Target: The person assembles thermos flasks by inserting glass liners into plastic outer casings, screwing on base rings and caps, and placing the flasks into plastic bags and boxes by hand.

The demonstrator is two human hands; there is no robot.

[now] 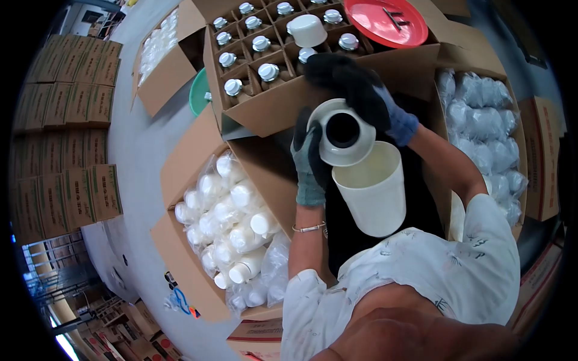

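Observation:
My left hand (310, 157), in a grey-green glove with dark fingers, is closed on the side of a white funnel-like piece (365, 133) with a wide pale rim and a dark round opening facing the camera. My right hand (355, 90), in a black and blue glove, lies against the upper right of this piece. Its fingers stretch away to the left, toward the carton edge; dark material hides their tips. Just below, a white open-topped cylindrical tub (374, 198) stands tilted before my torso, and the funnel-like piece overlaps its mouth.
Ahead, a divided carton (277, 111) holds several silver-capped bottles, a white cup (307, 30) and a red tray (385, 18). An open carton of white bottles (232, 210) stands at left. Clear-wrapped items (484, 126) fill a carton at right. Stacked cartons (72, 132) stand far left.

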